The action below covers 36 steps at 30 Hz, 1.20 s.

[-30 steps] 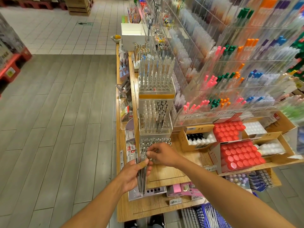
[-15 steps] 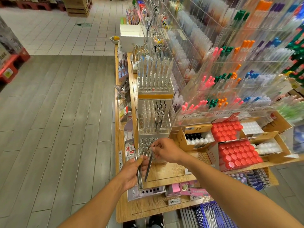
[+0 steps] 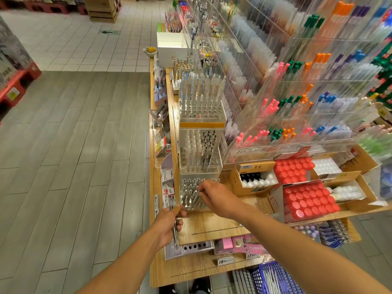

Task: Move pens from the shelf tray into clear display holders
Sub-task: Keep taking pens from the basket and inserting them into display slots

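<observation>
head cam | looks forward-down | near wooden shelf (image 3: 212,228) | single view

Both bare forearms reach in from the near edge. Left hand (image 3: 169,223) lower and nearer, fingers curled, gripping a bundle of thin silver metal pens (image 3: 175,230) held roughly upright. Right hand (image 3: 214,196) farther and to the right, palm down, fingertips pinched at a small silver pen tip (image 3: 201,190).

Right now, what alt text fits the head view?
A person's right hand lowers a pen into the nearest clear holder on a wooden store shelf. Their left hand holds a bundle of pens beside it.
</observation>
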Motion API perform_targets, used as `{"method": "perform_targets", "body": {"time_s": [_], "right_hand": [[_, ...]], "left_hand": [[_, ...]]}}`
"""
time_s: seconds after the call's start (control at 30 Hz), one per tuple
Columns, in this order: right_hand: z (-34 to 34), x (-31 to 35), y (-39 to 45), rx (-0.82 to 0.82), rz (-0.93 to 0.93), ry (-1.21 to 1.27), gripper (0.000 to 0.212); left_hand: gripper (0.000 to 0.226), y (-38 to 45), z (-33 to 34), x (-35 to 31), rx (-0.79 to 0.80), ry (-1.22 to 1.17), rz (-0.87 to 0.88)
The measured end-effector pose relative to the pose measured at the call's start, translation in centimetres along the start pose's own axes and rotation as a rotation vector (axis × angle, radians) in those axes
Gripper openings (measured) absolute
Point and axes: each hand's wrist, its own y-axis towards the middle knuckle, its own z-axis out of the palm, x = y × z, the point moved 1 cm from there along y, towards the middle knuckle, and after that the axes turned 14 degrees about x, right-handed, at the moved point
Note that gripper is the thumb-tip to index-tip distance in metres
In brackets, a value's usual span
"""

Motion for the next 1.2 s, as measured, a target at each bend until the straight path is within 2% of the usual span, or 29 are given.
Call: {"method": "perform_targets", "body": {"time_s": [0.17, 0.47, 0.63, 0.73, 0.87, 0.93, 1.0, 1.2], "right_hand": [[-0.8, -0.1, -0.2, -0.015, -0.013, -0.008, 0.024], [0.5, 0.3, 0.8, 0.055, 0.0, -0.104, 0.024], [1.9, 0.0, 1.5, 0.0, -0.048, -0.214, 0.025], [2.4, 0.1, 2.0, -0.052, -0.007, -0.216, 0.025], [2.5, 0.4, 2.7, -0.034, 0.041, -0.258, 0.022], [2.5, 0.3, 2.8, -0.042, 0.052, -0.194, 0.026], [2.2, 0.5, 2.8, -0.027, 0.051, -0.024, 0.029], [0.9, 1.7, 2.8, 0.175, 0.073, 0.581, 0.028]], "left_hand": [[0.023, -0.1, -0.5, 0.3, -0.022, -0.005, -0.001], [0.023, 0.0, -0.6, 0.5, -0.034, -0.016, -0.003], [0.023, -0.2, -0.3, 0.1, 0.004, -0.03, 0.013], [0.023, -0.4, -0.3, -0.1, 0.026, -0.054, 0.017], [0.025, -0.4, -0.3, -0.2, 0.079, -0.081, 0.019], [0.026, -0.5, -0.2, -0.2, 0.114, -0.088, 0.028], [0.027, -0.5, 0.0, -0.4, 0.155, -0.105, 0.038], [0.022, -0.8, 1.6, -1.0, 0.293, -0.14, 0.053]]}}
